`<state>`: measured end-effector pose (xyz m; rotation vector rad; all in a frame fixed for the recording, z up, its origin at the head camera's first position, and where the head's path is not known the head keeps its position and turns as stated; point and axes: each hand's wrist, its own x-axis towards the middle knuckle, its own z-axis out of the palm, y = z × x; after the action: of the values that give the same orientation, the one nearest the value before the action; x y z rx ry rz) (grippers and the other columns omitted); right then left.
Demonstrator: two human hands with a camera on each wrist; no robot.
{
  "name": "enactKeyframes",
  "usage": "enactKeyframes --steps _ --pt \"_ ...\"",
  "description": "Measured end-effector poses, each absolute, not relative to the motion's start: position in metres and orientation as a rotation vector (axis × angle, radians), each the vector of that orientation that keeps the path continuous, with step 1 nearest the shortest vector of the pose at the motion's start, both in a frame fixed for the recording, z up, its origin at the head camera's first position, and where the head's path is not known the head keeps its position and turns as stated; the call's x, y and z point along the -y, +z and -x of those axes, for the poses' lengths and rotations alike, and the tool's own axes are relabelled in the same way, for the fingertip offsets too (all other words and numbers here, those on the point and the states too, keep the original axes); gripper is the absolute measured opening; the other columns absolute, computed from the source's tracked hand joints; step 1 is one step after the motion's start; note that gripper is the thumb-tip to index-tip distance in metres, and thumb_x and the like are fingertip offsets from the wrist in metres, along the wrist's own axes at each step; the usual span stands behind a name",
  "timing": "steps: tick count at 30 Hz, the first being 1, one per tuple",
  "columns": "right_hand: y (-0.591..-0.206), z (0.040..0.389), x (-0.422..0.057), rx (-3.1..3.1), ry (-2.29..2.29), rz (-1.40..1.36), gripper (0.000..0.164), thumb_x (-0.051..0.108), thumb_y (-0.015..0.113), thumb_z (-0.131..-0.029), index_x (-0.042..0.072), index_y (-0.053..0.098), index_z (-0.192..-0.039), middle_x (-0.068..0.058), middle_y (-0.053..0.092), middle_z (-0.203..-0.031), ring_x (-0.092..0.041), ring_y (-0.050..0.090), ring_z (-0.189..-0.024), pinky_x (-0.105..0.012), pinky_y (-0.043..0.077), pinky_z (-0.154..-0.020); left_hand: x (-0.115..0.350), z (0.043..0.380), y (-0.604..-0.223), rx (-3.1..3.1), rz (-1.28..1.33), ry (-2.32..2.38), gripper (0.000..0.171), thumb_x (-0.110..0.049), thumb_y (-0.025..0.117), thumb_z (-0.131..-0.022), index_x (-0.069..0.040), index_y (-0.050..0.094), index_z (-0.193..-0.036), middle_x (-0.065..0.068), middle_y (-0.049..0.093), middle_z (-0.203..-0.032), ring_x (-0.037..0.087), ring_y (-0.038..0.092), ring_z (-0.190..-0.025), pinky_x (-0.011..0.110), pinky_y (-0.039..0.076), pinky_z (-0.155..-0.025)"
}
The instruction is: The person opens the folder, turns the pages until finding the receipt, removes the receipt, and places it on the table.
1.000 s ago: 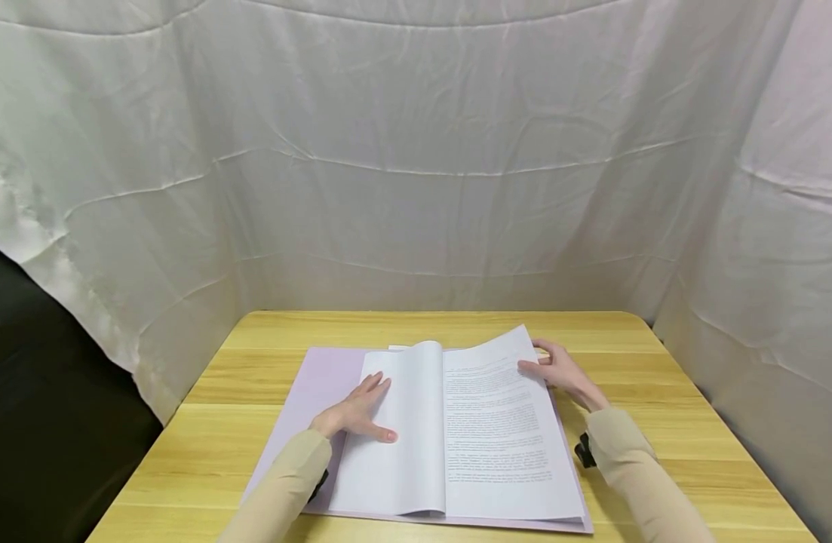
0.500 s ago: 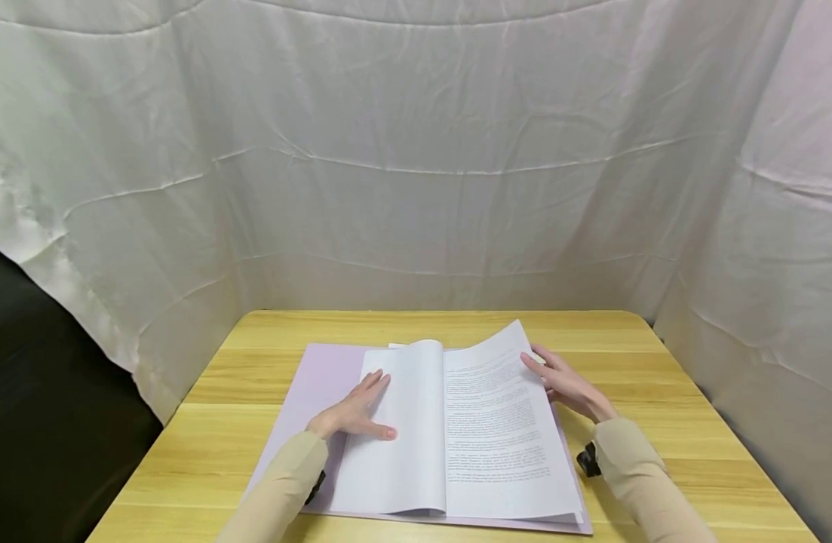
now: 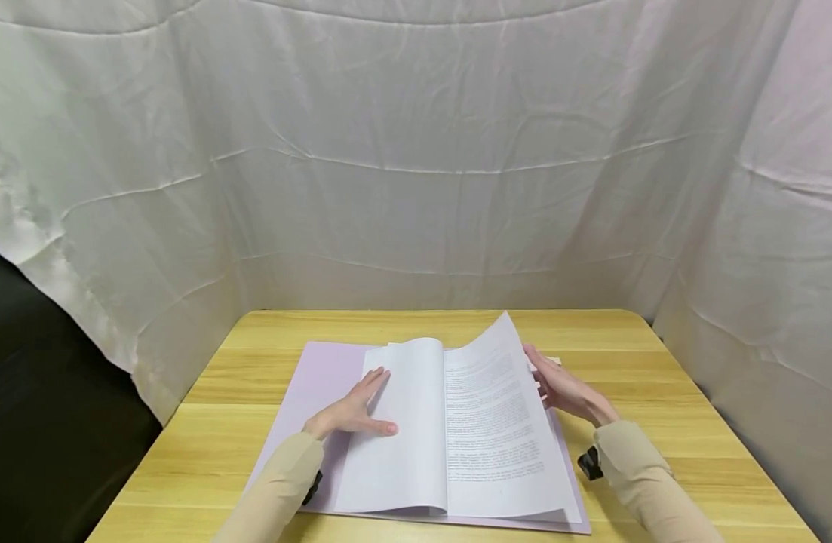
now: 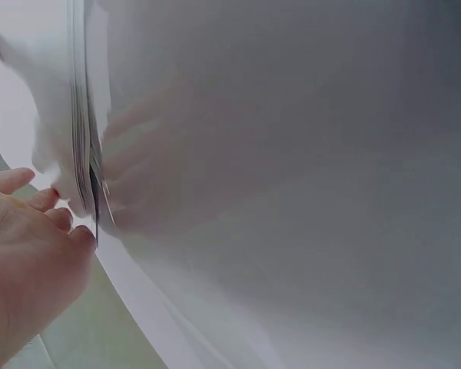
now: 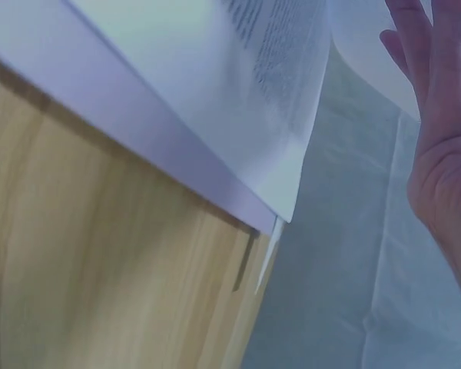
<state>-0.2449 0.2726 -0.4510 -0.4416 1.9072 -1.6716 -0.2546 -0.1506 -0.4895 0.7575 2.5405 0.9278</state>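
An open printed document point(image 3: 490, 437) lies on a pale purple folder point(image 3: 330, 369). Its blank left page point(image 3: 388, 471) bulges up along the fold. My left hand point(image 3: 351, 413) rests on that page with fingers and thumb spread. The text page on the right is raised, its far corner curling upward. My right hand point(image 3: 565, 388) is at this page's outer edge, fingers partly hidden behind the paper. In the right wrist view the fingers point(image 5: 446, 61) look straight. Layered page edges point(image 4: 78, 115) show near a hand point(image 4: 31, 261) in the left wrist view.
The folder lies on a wooden table point(image 3: 660, 400), near its front edge. Pale cloth point(image 3: 416, 211) hangs behind and along both sides. A dark area point(image 3: 42, 407) is at lower left. Each sleeved wrist carries a small black device point(image 3: 590, 463).
The right page's far corner has risen and shifted left. My right thumb, earlier on the page's face, has come off it, and the hand is at the edge. My left hand has barely moved.
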Motion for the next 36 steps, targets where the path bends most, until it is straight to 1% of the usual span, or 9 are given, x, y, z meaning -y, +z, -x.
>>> enactKeyframes --steps 7,13,18,21,24,26,29,32,36 --pt "-0.444 0.241 -0.268 -1.847 -1.682 0.519 0.068 0.056 0.001 -0.105 0.022 -0.010 -0.162 -0.020 0.066 -0.122 -0.020 0.074 -0.087 -0.027 0.059 -0.064 0.147 0.254 -0.489 -2.530 -0.788 0.987 0.114 -0.049 0.080 -0.082 0.000 0.012 -0.161 0.024 0.005 -0.169 0.045 0.003 -0.157 0.064 0.005 -0.126" --pt "-0.440 0.240 -0.263 -1.810 -1.685 0.529 0.068 0.058 -0.004 -0.103 0.025 -0.016 -0.161 -0.017 0.064 -0.128 -0.018 0.075 -0.088 -0.023 0.057 -0.064 0.137 0.250 -0.484 -2.536 -0.794 1.057 0.110 -0.045 0.079 -0.084 -0.002 0.014 -0.161 0.023 0.007 -0.169 0.044 0.003 -0.157 0.063 0.004 -0.127" --pt "-0.436 0.240 -0.257 -1.806 -1.678 0.536 0.069 0.060 -0.004 -0.102 0.026 -0.017 -0.161 -0.023 0.061 -0.133 -0.021 0.076 -0.091 -0.025 0.060 -0.067 0.128 0.247 -0.479 -2.543 -0.785 1.101 0.109 -0.045 0.079 -0.085 -0.003 0.013 -0.161 0.023 0.008 -0.169 0.043 0.002 -0.157 0.062 0.001 -0.127" --pt "-0.435 0.240 -0.254 -1.818 -1.670 0.523 0.071 0.062 -0.004 -0.101 0.026 -0.016 -0.161 -0.027 0.058 -0.137 -0.022 0.077 -0.091 -0.026 0.060 -0.067 0.124 0.246 -0.476 -2.571 -0.764 1.140 0.108 -0.044 0.079 -0.085 -0.002 0.014 -0.161 0.024 0.011 -0.168 0.043 0.004 -0.157 0.062 0.000 -0.127" --pt "-0.433 0.240 -0.250 -1.819 -1.662 0.522 0.072 0.063 -0.004 -0.100 0.026 -0.016 -0.161 -0.030 0.054 -0.141 -0.022 0.077 -0.091 -0.026 0.061 -0.068 0.121 0.244 -0.473 -2.605 -0.717 1.198 0.107 -0.043 0.080 -0.084 -0.002 0.016 -0.161 0.024 0.015 -0.168 0.043 0.009 -0.157 0.062 0.001 -0.127" --pt "-0.432 0.240 -0.248 -1.811 -1.657 0.527 0.072 0.063 -0.004 -0.100 0.026 -0.016 -0.161 -0.033 0.050 -0.144 -0.022 0.077 -0.092 -0.028 0.062 -0.070 0.118 0.242 -0.471 -2.616 -0.669 1.249 0.107 -0.044 0.080 -0.084 -0.005 0.018 -0.161 0.022 0.018 -0.167 0.045 0.011 -0.156 0.065 0.005 -0.126" --pt "-0.431 0.240 -0.244 -1.810 -1.653 0.527 0.072 0.064 -0.005 -0.100 0.027 -0.015 -0.161 -0.036 0.044 -0.149 -0.023 0.077 -0.094 -0.031 0.063 -0.072 0.114 0.240 -0.468 -2.592 -0.594 1.331 0.107 -0.046 0.082 -0.082 -0.010 0.020 -0.162 0.017 0.021 -0.168 0.043 0.015 -0.156 0.066 0.015 -0.125" --pt "-0.431 0.239 -0.240 -1.816 -1.646 0.544 0.072 0.064 -0.005 -0.100 0.029 -0.013 -0.162 -0.038 0.033 -0.155 -0.027 0.076 -0.101 -0.035 0.064 -0.077 0.110 0.238 -0.465 -2.554 -0.565 1.390 0.105 -0.047 0.082 -0.082 -0.015 0.021 -0.162 0.013 0.024 -0.168 0.040 0.019 -0.156 0.065 0.021 -0.123" --pt "-0.430 0.239 -0.235 -1.816 -1.641 0.568 0.072 0.065 -0.004 -0.100 0.030 -0.008 -0.162 -0.038 0.017 -0.161 -0.035 0.071 -0.111 -0.047 0.063 -0.083 0.104 0.239 -0.460 -2.514 -0.613 1.448 0.102 -0.046 0.080 -0.084 -0.011 0.023 -0.161 0.015 0.031 -0.165 0.040 0.025 -0.154 0.065 0.026 -0.122"
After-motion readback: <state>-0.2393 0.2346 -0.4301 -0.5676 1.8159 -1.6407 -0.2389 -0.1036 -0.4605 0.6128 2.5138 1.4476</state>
